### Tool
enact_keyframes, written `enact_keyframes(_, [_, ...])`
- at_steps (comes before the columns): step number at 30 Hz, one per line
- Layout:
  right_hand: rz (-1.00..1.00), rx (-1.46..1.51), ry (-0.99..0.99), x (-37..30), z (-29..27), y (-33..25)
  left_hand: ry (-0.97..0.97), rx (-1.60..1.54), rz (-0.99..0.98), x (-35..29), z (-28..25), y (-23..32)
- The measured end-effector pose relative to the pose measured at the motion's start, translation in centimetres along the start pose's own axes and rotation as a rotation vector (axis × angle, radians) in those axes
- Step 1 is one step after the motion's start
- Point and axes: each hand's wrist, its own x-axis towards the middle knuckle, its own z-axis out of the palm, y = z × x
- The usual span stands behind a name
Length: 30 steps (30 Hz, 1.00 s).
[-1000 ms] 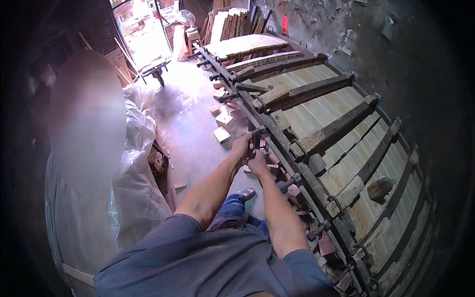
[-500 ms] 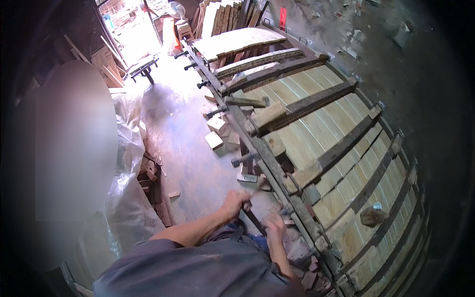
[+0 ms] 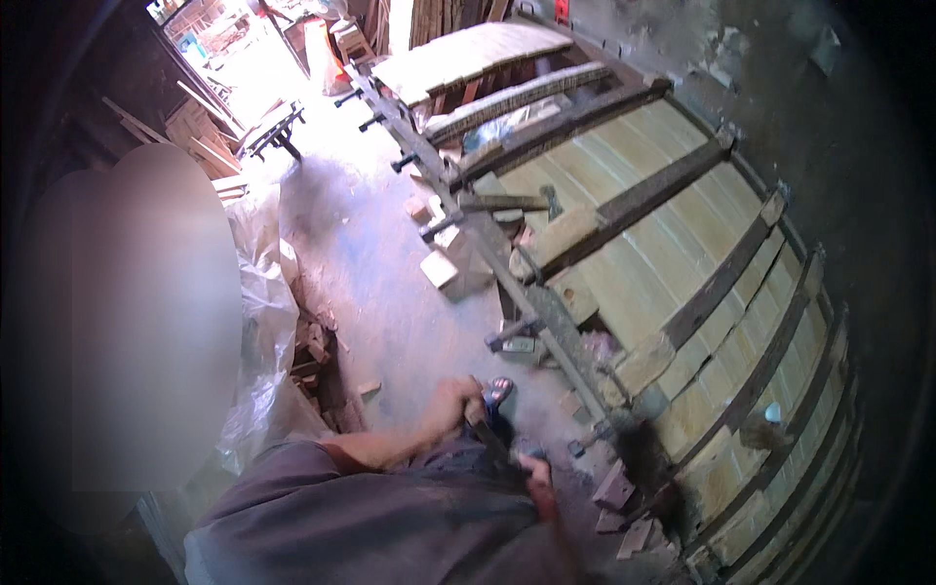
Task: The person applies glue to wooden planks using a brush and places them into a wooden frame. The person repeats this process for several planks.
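Note:
My left hand point(image 3: 450, 402) is closed around the upper end of a dark tool handle point(image 3: 490, 439) that slants down to the right. My right hand point(image 3: 539, 480) grips the same handle lower down, close to my body, and is motion-blurred. Both hands hang over the concrete floor, just left of a long metal clamp rail point(image 3: 546, 322). The rail borders a rack of pale wooden boards point(image 3: 673, 244) pressed under dark crossbars point(image 3: 648, 195). A dark blurred shape point(image 3: 643, 456) lies by the rail near my right hand. I cannot tell what it is.
A hammer point(image 3: 507, 203) lies on the boards farther up. Wood blocks point(image 3: 441, 268) and offcuts point(image 3: 614, 487) litter the floor beside the rail. White plastic sacks point(image 3: 261, 322) and a blurred person point(image 3: 127, 322) stand on the left. A bright doorway and stacked timber are at the far end.
My hands have come off the clamp rail and dropped toward my body, now holding the dark handle. The view has shifted, so the rack sits farther right.

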Motion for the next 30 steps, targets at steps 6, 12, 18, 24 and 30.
enact_keyframes(6, [-0.316,-0.065,0.033,4.5,8.1,-4.4,-0.009,-0.289,0.092,2.3,-5.9,3.3])
enact_keyframes(12, [-0.256,-0.327,0.198,6.5,14.5,-8.8,0.169,-0.480,0.101,7.3,-11.4,6.9])
enact_keyframes(18, [-0.208,-0.353,0.358,11.0,21.3,-10.8,0.338,-0.527,0.041,15.8,-16.9,10.2])
enact_keyframes(24, [-0.102,-0.439,0.642,16.2,24.2,-9.6,0.392,-0.472,-0.068,28.7,-21.3,9.9])
enact_keyframes(30, [-0.014,-0.670,0.972,17.0,27.4,-11.1,0.384,-0.462,-0.353,38.4,-28.3,1.7])
